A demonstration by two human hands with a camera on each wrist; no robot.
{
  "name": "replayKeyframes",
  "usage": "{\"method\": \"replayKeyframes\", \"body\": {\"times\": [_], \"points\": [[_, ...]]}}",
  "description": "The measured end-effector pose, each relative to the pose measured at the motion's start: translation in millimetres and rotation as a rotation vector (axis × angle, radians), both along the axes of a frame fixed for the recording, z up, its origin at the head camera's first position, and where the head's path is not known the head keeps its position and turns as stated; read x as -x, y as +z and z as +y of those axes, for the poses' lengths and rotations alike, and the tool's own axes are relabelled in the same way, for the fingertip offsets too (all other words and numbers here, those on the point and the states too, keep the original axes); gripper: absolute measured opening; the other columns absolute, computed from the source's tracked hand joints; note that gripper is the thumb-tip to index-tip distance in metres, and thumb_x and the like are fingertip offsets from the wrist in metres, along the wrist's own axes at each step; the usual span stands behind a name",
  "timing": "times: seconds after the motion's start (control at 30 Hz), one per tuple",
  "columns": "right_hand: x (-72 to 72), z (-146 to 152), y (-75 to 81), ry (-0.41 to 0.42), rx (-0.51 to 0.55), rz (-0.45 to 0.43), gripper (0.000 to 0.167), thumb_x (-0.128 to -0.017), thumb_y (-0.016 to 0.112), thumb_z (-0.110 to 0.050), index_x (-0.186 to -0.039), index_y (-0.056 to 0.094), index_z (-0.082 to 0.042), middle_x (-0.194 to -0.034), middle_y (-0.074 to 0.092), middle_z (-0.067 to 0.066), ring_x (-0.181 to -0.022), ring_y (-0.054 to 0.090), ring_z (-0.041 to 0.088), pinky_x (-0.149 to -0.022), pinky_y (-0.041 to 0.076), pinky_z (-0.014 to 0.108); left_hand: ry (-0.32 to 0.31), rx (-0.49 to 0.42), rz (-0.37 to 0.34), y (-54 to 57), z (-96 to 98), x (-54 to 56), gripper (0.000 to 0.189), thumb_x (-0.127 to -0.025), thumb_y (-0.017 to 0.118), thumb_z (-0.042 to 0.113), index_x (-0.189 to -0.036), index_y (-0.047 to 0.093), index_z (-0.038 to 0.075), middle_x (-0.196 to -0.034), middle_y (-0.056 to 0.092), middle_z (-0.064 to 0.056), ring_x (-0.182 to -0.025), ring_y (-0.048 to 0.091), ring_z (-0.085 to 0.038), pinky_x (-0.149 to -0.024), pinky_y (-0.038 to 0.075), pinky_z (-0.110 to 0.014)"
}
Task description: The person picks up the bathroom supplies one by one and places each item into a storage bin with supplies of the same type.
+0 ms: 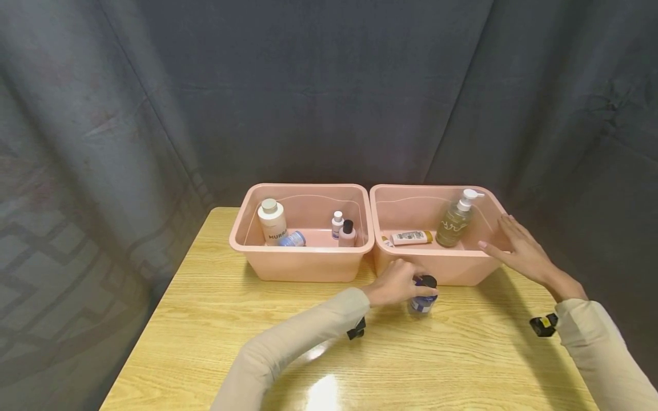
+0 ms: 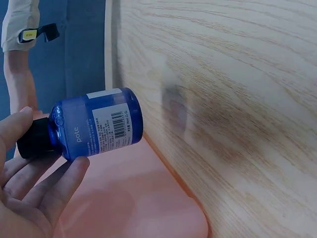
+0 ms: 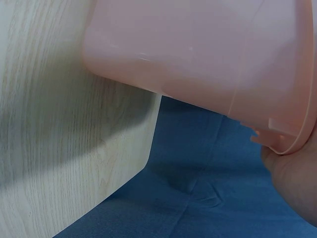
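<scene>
My left hand (image 1: pixel 394 283) grips a blue bottle (image 2: pixel 74 119) by its black cap (image 2: pixel 35 139), thumb on one side and fingers on the other. In the left wrist view its white barcode label faces the camera, and its base is a little off the table. The bottle is in front of the right pink bin (image 1: pixel 432 267). My right hand (image 1: pixel 526 257) rests on that bin's right rim, fingers extended and thumb over the front corner. Inside the bin are a pump bottle (image 1: pixel 453 225) with a white top and a white tube (image 1: pixel 409 237) lying down.
A second pink bin (image 1: pixel 303 265) stands on the left, side by side with the first. It holds a tall white bottle (image 1: pixel 272 224), a blue container (image 1: pixel 293 239) lying down, a small white bottle (image 1: pixel 337 226) and a black-capped pink bottle (image 1: pixel 346 235). A grey curtain (image 1: pixel 319 103) hangs behind the wooden table (image 1: pixel 205 342).
</scene>
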State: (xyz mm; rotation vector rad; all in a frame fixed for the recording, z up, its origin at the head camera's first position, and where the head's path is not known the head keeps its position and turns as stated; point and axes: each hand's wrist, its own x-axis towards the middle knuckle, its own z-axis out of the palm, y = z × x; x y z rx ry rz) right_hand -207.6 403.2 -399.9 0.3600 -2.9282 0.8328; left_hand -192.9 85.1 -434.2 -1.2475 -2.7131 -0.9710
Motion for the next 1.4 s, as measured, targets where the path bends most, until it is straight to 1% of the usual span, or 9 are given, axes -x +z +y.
{"method": "replayKeyframes", "body": {"times": [0.1, 0.2, 0.3, 0.5, 0.73, 0.87, 1.0, 1.2, 1.4], "points": [[0.2, 0.2, -1.0, -0.001, -0.005, 0.006, 0.091, -0.097, 0.06, -0.04, -0.156, 0.005, 0.002, -0.162, -0.003, 0.024, -0.148, -0.007, 0.043, -0.111, -0.003, 0.069, -0.013, -0.003, -0.018, 2.8, 0.0, -0.4, 0.022, -0.087, 0.076, 0.04, -0.088, 0.071, 0.018, -0.067, 0.056, 0.016, -0.053, 0.044, 0.006, -0.048, 0.037, -0.011], [-0.3, -0.1, -1.5, -0.002, -0.006, 0.006, 0.091, -0.097, 0.059, -0.04, -0.156, 0.005, 0.002, -0.162, -0.003, 0.024, -0.148, -0.007, 0.043, -0.111, -0.003, 0.071, -0.027, -0.019, -0.042, 6.1, 0.0, 0.0, 0.024, -0.087, 0.076, 0.039, -0.096, 0.075, 0.017, -0.076, 0.064, 0.017, -0.059, 0.049, 0.01, -0.053, 0.041, -0.008], [-0.7, -0.3, -1.2, -0.003, -0.004, 0.0, 0.092, -0.097, 0.059, -0.041, -0.157, 0.004, 0.001, -0.162, -0.004, 0.023, -0.147, -0.008, 0.044, -0.11, -0.003, 0.071, -0.029, -0.036, -0.045, 9.9, 0.0, 0.9, 0.028, -0.086, 0.077, 0.04, -0.101, 0.077, 0.016, -0.086, 0.07, 0.014, -0.066, 0.054, 0.011, -0.06, 0.043, -0.006], [-0.5, -0.6, -0.5, -0.002, -0.004, 0.003, 0.092, -0.097, 0.059, -0.041, -0.157, 0.004, 0.001, -0.162, -0.004, 0.023, -0.147, -0.008, 0.044, -0.11, -0.004, 0.071, -0.01, -0.057, -0.088, 17.3, 0.6, 2.6, 0.033, -0.086, 0.076, 0.042, -0.106, 0.076, 0.016, -0.098, 0.073, 0.012, -0.079, 0.063, 0.006, -0.068, 0.043, -0.004], [-1.2, -1.8, -0.6, -0.009, -0.005, 0.006, 0.092, -0.096, 0.06, -0.041, -0.157, 0.004, 0.0, -0.162, -0.004, 0.024, -0.147, -0.007, 0.046, -0.109, -0.003, 0.072, -0.004, -0.118, -0.172, 25.7, 1.0, 2.5, 0.031, -0.086, 0.077, 0.039, -0.106, 0.077, 0.016, -0.096, 0.074, 0.012, -0.077, 0.059, 0.009, -0.069, 0.044, -0.005], [-1.7, -2.7, -0.4, -0.011, -0.005, 0.002, 0.093, -0.096, 0.06, -0.042, -0.157, 0.002, -0.001, -0.162, -0.004, 0.024, -0.146, -0.007, 0.047, -0.108, -0.003, 0.074, 0.019, -0.103, -0.155, 31.3, 1.1, 2.1, 0.032, -0.085, 0.078, 0.042, -0.105, 0.077, 0.017, -0.094, 0.074, 0.013, -0.074, 0.056, 0.012, -0.068, 0.044, -0.005], [-1.3, -2.7, -0.5, -0.022, -0.006, -0.011, 0.094, -0.096, 0.059, -0.043, -0.157, 0.001, -0.002, -0.162, -0.005, 0.024, -0.147, -0.008, 0.046, -0.108, -0.003, 0.074, 0.031, -0.085, -0.144, 35.9, 1.2, 1.7, 0.034, -0.085, 0.077, 0.044, -0.105, 0.077, 0.017, -0.093, 0.073, 0.013, -0.074, 0.056, 0.011, -0.067, 0.043, -0.006], [-0.6, -2.7, 0.0, -0.025, -0.01, -0.013, 0.094, -0.096, 0.059, -0.044, -0.157, 0.002, -0.002, -0.162, -0.005, 0.023, -0.147, -0.008, 0.045, -0.108, -0.002, 0.074, -0.002, -0.139, -0.17, 40.4, 1.2, 3.3, 0.035, -0.086, 0.077, 0.041, -0.11, 0.076, 0.016, -0.099, 0.073, 0.013, -0.081, 0.059, 0.009, -0.071, 0.045, -0.006], [-1.7, -3.7, 0.2, -0.032, -0.004, -0.032, 0.094, -0.096, 0.058, -0.046, -0.158, -0.001, -0.004, -0.163, -0.009, 0.02, -0.146, -0.01, 0.045, -0.106, -0.003, 0.076, -0.007, -0.194, -0.143, 46.9, 0.8, 5.9, 0.033, -0.086, 0.077, 0.039, -0.108, 0.076, 0.015, -0.098, 0.073, 0.011, -0.082, 0.061, 0.007, -0.072, 0.045, -0.006]]}}
